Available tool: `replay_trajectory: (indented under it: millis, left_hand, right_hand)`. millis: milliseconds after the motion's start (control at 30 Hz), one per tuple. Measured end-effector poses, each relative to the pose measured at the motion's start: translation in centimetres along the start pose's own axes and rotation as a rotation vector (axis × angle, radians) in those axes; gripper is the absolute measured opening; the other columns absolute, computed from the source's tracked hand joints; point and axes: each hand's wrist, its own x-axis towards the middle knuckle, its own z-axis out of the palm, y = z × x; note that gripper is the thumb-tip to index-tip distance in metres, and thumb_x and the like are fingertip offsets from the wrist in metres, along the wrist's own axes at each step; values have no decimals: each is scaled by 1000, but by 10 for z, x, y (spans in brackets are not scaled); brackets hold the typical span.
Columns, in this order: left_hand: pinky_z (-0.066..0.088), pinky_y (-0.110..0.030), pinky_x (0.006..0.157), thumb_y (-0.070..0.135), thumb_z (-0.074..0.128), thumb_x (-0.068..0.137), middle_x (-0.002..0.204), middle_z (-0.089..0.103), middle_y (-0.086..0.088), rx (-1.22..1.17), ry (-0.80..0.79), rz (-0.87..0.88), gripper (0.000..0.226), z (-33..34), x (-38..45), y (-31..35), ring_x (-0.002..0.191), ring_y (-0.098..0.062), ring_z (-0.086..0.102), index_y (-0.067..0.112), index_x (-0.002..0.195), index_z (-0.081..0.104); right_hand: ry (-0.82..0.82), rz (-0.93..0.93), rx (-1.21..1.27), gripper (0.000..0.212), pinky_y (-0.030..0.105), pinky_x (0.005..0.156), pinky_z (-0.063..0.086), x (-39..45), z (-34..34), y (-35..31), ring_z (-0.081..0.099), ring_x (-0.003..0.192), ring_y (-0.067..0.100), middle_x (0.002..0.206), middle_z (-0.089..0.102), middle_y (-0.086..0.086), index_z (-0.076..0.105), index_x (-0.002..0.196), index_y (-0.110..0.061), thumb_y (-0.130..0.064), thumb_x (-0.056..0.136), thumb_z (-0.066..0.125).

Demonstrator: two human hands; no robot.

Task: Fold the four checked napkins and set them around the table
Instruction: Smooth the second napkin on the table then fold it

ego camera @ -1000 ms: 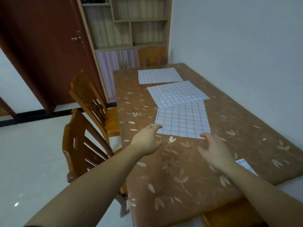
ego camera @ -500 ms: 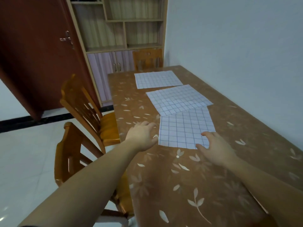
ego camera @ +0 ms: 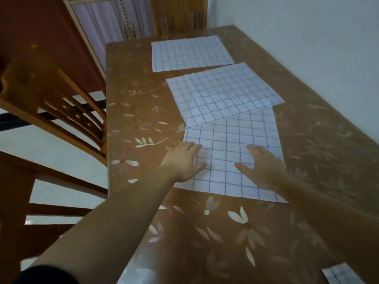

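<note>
flat, nearest napkin [ego camera: 229, 160] under both hands

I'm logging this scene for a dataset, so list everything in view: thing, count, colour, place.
flat napkins: three, white with blue checks, in a row down the table: near one, middle one overlapping its far edge, far one apart.
folded napkin: one, same check, near right table edge, partly cut off.
table: one, brown cloth with pale flower print.
chairs: two plainly seen, orange-brown wood, left of table; a third at the far end.
cabinet: one, pale doors, behind the table.
door: dark red, far left.
wall: pale, right.
left hand: fingers straight, on the near napkin's left edge.
right hand: fingers spread, flat on the near napkin.
</note>
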Motion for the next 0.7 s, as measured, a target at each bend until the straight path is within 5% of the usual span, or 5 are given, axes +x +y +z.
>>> replay_trajectory:
  millis: [333,700]
  left_hand:
    - [-10,-47,122,87,36,76,163,-22,-1,76,-44,-31,108,41,68,5,149,-21,-23,30,155,-10]
    - [-12,-49,121,87,25,78,161,-26,-6,120,-32,-65,110,64,77,-1,147,-23,-27,19,155,-16]
  right_hand:
    - [-5,26,-60,95,49,119,7,70,47,25,-2,150,28,163,0,10,4,154,-25,-78,82,34]
    - [-11,51,-105,96,49,120,-6,73,75,23,-15,149,29,162,-16,13,-8,155,-23,-81,81,13]
